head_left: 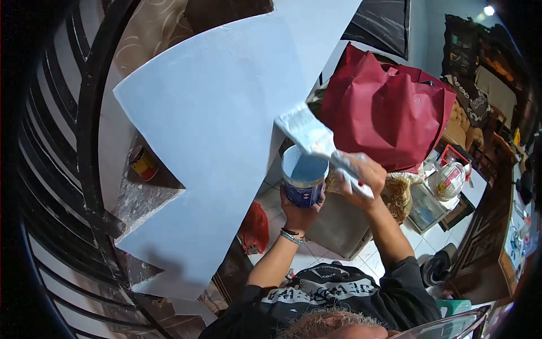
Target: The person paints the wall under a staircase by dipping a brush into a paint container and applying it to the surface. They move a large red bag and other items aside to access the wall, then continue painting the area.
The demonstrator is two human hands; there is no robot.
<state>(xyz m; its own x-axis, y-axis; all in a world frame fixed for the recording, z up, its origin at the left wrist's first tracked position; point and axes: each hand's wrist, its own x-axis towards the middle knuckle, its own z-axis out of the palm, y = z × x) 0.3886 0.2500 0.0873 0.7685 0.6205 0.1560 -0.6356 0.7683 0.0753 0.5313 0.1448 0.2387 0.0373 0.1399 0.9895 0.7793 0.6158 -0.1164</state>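
Observation:
A small blue paint can (305, 192) with pale blue paint inside is held from below by my left hand (302, 213), which wears bracelets at the wrist. My right hand (364, 178) grips the handle of a wide paintbrush (307, 131). The bristles are coated in pale paint and sit just above the can's rim, pointing up and left. Left of the can stretches a large pale blue panel (214, 101) with a stepped, zigzag edge. Whether the brush touches the can's rim is hard to tell.
Dark curved metal railings (87, 130) run down the left side. A small yellow and red can (143, 163) sits beside the panel. A large dark red bag (389, 110) stands behind my right hand. A red plastic bag (254, 227) lies below, and a white helmet (447, 181) is on the right.

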